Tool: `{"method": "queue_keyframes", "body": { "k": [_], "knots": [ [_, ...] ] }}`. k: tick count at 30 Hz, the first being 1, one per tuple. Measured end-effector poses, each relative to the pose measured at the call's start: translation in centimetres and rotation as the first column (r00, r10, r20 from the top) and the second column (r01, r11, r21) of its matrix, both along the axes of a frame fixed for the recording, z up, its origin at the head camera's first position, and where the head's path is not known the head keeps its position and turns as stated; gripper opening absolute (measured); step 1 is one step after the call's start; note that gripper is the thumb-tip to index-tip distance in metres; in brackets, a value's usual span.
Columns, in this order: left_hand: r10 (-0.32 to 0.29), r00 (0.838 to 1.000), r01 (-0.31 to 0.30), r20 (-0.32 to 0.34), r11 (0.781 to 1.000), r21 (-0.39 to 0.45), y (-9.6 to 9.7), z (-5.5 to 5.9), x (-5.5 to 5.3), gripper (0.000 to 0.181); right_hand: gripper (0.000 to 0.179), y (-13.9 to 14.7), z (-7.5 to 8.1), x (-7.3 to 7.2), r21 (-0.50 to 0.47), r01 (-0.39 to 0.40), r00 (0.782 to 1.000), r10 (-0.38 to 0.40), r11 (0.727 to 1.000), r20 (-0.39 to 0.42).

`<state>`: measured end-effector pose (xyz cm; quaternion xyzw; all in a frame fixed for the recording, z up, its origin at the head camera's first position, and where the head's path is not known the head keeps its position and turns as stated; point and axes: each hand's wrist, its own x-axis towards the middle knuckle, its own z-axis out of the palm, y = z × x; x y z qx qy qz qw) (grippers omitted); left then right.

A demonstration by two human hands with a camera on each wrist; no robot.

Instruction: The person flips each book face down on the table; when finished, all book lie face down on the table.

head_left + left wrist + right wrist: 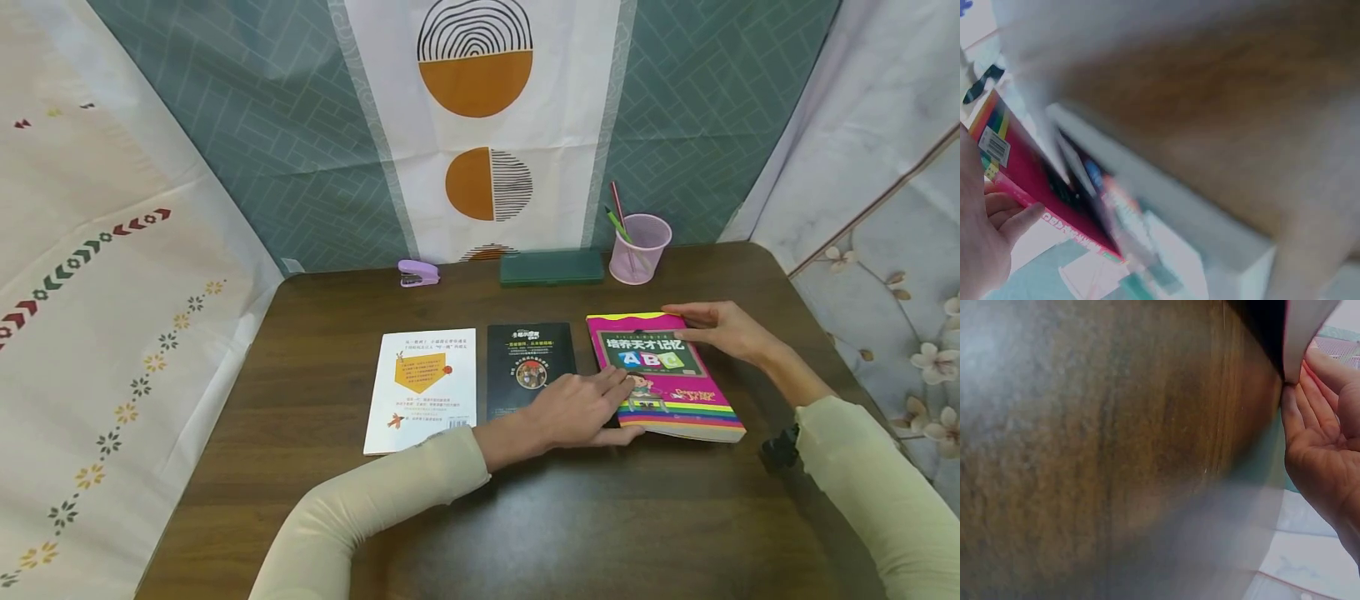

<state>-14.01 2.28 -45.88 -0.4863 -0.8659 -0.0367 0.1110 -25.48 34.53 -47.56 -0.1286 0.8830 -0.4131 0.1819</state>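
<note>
A thick pink book (686, 385) with a rainbow band and "ABC" on its cover lies between my hands at the right of the table. My left hand (581, 410) holds its left side, fingers on the cover and thumb by the lower corner. Over the far right corner, my right hand (716, 329) pinches the book's edge. In the left wrist view, a barcode (995, 147) shows on the book's pink back, beside the hand's thumb. The right wrist view shows fingertips against the corner of the pages (1300, 337).
Left of the pink book lie a black book (525, 346), partly under my left forearm, and a white book (423, 400). Along the back stand a purple stapler (418, 273), a green case (551, 267) and a pink mesh pen cup (640, 248) with pencils.
</note>
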Motion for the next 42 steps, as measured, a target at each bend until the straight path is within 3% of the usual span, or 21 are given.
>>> {"method": "queue_keyframes", "body": {
  "k": [3, 10, 13, 21, 27, 34, 37, 40, 42],
  "knots": [
    [-0.007, 1.0, 0.007, -0.002, 0.999, 0.034, 0.0, 0.9, -0.5, 0.071, 0.062, 0.2, -0.1, 0.1, 0.003, -0.012, 1.0, 0.012, 1.0, -0.005],
    [0.032, 0.993, -0.043, 0.111, 0.994, 0.1, -0.3, 3.3, -1.5, 0.06, 0.052, 0.6, -0.1, 0.1, 0.016, -0.021, 1.0, 0.021, 1.0, -0.017],
    [0.038, 0.99, -0.055, 0.135, 0.99, 0.127, -0.5, 4.0, -2.0, 0.057, 0.048, 0.8, -0.2, 0.2, -0.023, -0.036, 0.999, 0.035, 0.999, -0.017],
    [0.019, 0.983, -0.06, 0.183, 0.974, 0.221, -1.0, 4.5, -2.7, 0.049, 0.058, 0.8, -0.2, 0.5, -0.102, -0.047, 0.999, 0.048, 0.994, 0.007],
    [0.025, 0.98, -0.071, 0.197, 0.971, 0.228, -1.1, 4.7, -3.0, 0.046, 0.059, 1.0, -0.6, 0.7, -0.182, -0.067, 0.997, 0.06, 0.981, -0.044],
    [0.05, 0.983, -0.086, 0.178, 0.977, 0.196, -1.8, 5.4, -3.4, 0.048, 0.06, 1.3, -1.1, 0.6, -0.329, -0.112, 0.992, 0.087, 0.938, -0.088],
    [0.051, 0.985, -0.084, 0.162, 0.976, 0.203, -2.1, 6.0, -3.6, 0.046, 0.053, 1.3, -1.1, 0.5, -0.36, -0.143, 0.985, 0.095, 0.922, -0.146],
    [0.061, 0.988, -0.094, 0.145, 0.968, 0.231, -2.6, 6.7, -3.9, 0.042, 0.042, 1.2, -1.0, 0.3, -0.328, -0.153, 0.966, 0.071, 0.932, -0.247],
    [0.068, 0.988, -0.101, 0.136, 0.961, 0.257, -2.9, 7.1, -4.1, 0.04, 0.035, 1.1, -0.8, 0.3, -0.289, -0.095, 0.955, 0.005, 0.953, -0.297]
  ]
}}
